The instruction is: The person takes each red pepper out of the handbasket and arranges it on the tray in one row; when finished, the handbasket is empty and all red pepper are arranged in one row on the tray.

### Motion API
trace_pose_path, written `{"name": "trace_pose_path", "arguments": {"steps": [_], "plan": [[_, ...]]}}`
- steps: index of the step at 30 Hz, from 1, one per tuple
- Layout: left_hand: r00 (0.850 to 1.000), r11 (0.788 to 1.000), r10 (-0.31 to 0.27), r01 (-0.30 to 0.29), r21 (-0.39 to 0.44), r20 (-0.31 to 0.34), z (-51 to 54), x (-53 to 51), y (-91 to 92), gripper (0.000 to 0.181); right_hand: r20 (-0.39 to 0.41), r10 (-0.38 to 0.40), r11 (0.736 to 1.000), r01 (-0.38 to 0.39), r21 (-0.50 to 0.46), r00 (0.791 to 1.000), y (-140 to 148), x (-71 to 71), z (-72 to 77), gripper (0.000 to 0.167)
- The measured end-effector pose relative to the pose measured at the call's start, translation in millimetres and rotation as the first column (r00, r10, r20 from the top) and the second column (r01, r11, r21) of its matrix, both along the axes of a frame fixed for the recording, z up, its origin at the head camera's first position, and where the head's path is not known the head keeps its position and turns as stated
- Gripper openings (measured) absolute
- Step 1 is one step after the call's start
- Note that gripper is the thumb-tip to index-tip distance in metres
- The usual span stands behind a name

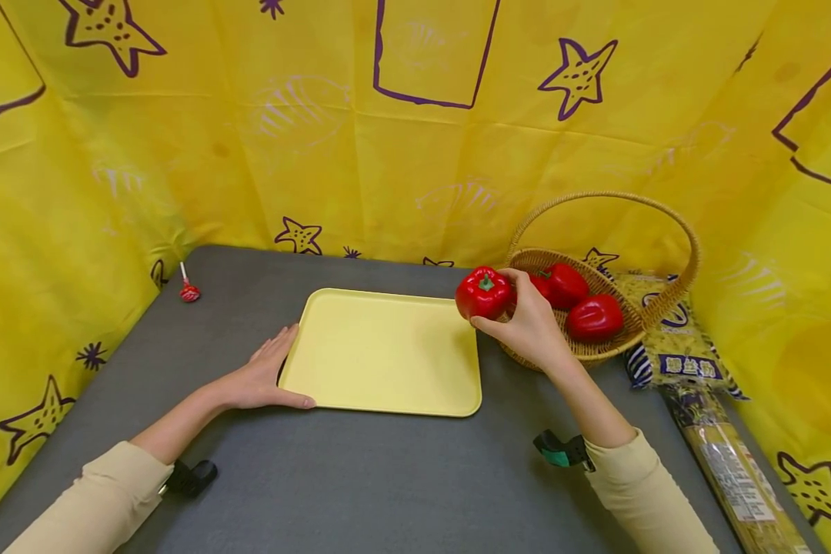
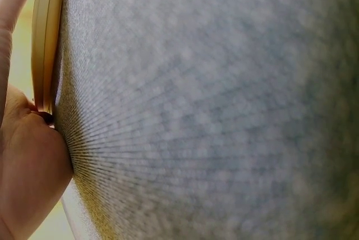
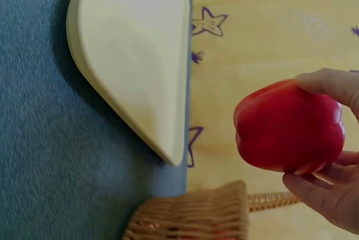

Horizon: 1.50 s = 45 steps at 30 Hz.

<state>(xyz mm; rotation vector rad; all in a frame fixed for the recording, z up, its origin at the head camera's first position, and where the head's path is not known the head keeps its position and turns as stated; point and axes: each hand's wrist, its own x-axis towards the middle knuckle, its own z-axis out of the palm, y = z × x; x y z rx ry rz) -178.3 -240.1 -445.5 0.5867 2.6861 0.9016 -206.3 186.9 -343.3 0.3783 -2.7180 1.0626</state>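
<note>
A red bell pepper [image 1: 483, 293] is gripped between the thumb and fingers of my right hand [image 1: 529, 323], raised at the left rim of a wicker basket [image 1: 599, 352]. In the right wrist view the pepper [image 3: 289, 127] hangs clear of the table, its glossy side showing. More red peppers [image 1: 595, 317] lie inside the basket. My left hand [image 1: 266, 375] rests on the table against the left edge of a pale yellow tray [image 1: 388, 354], fingers straight and thumb along the near corner. The left wrist view shows mostly blurred table and the tray's rim [image 2: 47, 44].
Right of the basket lies a yellow noodle packet [image 1: 685, 346], with a long pack of dry noodles [image 1: 734, 469] nearer me. A red lollipop [image 1: 190, 292] lies at the far left of the grey table [image 1: 360, 477]. Yellow patterned cloth [image 1: 415, 169] hangs behind and at both sides.
</note>
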Motion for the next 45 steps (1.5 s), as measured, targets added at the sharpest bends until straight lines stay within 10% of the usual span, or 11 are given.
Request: {"name": "trace_pose_path", "arguments": {"steps": [45], "plan": [[1.000,1.000,0.014,-0.014,0.003,-0.005,-2.0,0.4,0.1,0.131,0.084,0.255,0.961,-0.243,-0.131,0.963,-105,-13.3,-50.5,0.076]]}}
